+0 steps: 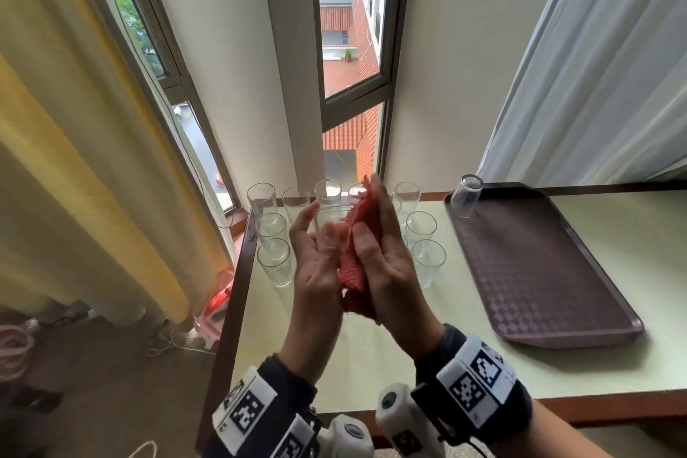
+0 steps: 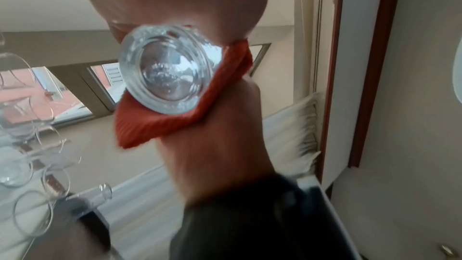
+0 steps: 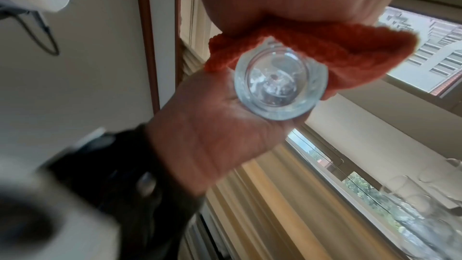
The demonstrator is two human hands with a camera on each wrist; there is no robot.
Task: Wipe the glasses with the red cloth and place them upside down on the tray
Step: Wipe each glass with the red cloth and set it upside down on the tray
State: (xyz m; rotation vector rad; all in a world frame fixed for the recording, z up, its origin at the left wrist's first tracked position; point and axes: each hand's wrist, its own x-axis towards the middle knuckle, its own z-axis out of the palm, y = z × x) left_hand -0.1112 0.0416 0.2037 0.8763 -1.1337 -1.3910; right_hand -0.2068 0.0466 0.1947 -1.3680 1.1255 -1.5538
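Note:
Above the table my two hands hold a clear glass (image 1: 329, 221) between them, its thick base (image 2: 170, 78) turned toward both wrist cameras. My left hand (image 1: 316, 260) grips the glass with thumb and fingers on its left side. My right hand (image 1: 388, 260) presses the red cloth (image 1: 357, 257) against its right side, fingers straight up and thumb over the cloth. In the right wrist view the cloth (image 3: 325, 48) wraps round the glass (image 3: 280, 84). The brown tray (image 1: 539, 271) lies to the right with one glass (image 1: 466, 199) upside down in its far left corner.
Several upright glasses (image 1: 273, 260) stand in a cluster at the table's far left, behind and beside my hands. The pale green table (image 1: 371, 353) has a dark wooden rim. Behind it are a window (image 1: 349, 85) and curtains (image 1: 594, 67). Clutter lies on the floor at left.

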